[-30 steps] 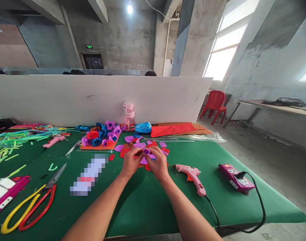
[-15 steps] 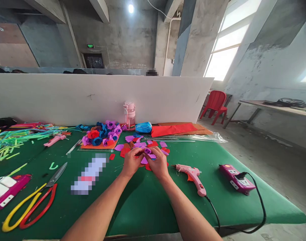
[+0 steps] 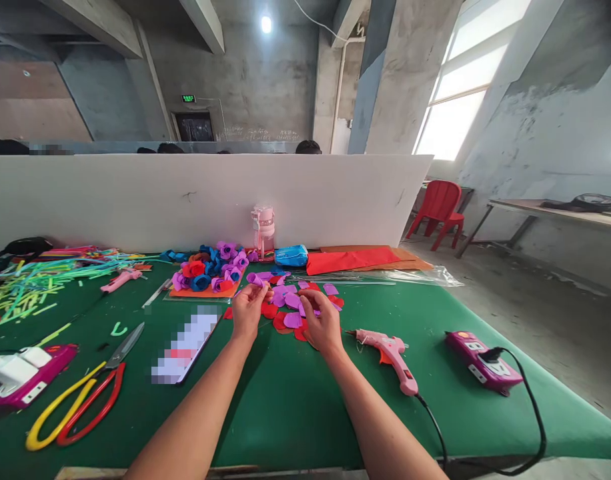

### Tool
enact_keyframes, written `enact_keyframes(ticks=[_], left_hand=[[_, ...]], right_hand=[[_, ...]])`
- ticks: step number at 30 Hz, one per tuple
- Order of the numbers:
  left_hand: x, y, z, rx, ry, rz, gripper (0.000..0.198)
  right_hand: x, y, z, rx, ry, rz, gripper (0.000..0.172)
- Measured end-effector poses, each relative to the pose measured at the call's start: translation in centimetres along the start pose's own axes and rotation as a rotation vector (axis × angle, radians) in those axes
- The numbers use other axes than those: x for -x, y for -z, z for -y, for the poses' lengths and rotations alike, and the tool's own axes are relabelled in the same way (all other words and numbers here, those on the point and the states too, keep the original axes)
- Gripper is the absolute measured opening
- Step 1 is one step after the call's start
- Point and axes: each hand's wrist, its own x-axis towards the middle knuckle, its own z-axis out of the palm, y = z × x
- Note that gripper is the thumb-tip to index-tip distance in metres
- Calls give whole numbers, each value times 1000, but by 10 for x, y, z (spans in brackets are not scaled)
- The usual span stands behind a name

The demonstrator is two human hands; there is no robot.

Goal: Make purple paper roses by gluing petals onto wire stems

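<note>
My left hand [image 3: 247,308] is closed on a small purple paper rose [image 3: 256,279], held just above the green table [image 3: 295,407]. My right hand [image 3: 325,323] is a little to the right, apart from the left. Its fingers bend down onto a heap of loose purple and red petals [image 3: 288,308], and the thumb and forefinger pinch at a purple one. A pile of finished purple, blue and red roses [image 3: 209,268] lies on an orange sheet behind my left hand.
A pink glue gun [image 3: 389,351] with a black cord lies right of my right hand, with a pink power strip [image 3: 483,363] beyond it. Yellow-and-red scissors [image 3: 78,402], green straws [image 3: 30,281] and a second glue gun [image 3: 120,280] lie at the left. A white partition [image 3: 135,200] backs the table.
My hands were together on the purple rose over the petals. Now they have parted: the left carries the rose up and left, the right has dropped onto the loose petals.
</note>
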Motion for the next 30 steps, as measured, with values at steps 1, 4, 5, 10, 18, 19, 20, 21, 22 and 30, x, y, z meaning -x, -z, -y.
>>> enact_keyframes(ticks=[1,4,5,10,18,19,20,21,22,30], left_hand=[[-1,1,0,42,10,-4,29],[-1,1,-4,174,54,18,27],[0,1,-5,212,79,41,28],[5,0,-13,330,234,236,27],[16,-10,-15,306,319,347,25],[17,-11,-15,298,328,349,26],[17,-11,-15,290,340,350,26],[16,-11,-15,284,353,352,27],[16,-11,-15,280,363,354,27],[15,-11,-16,301,346,318,27]], right_hand=[[0,0,-1,18,-8,0,19],[0,0,-3,82,-27,-3,24],[0,1,-3,97,-22,-4,26],[-1,0,-7,146,59,36,22],[5,-8,-9,120,31,247,26],[6,-9,-10,113,3,247,27],[6,-9,-10,110,-20,243,28],[6,-9,-10,114,-37,236,28],[6,-9,-10,120,-46,228,29],[5,-10,-7,108,-53,226,28]])
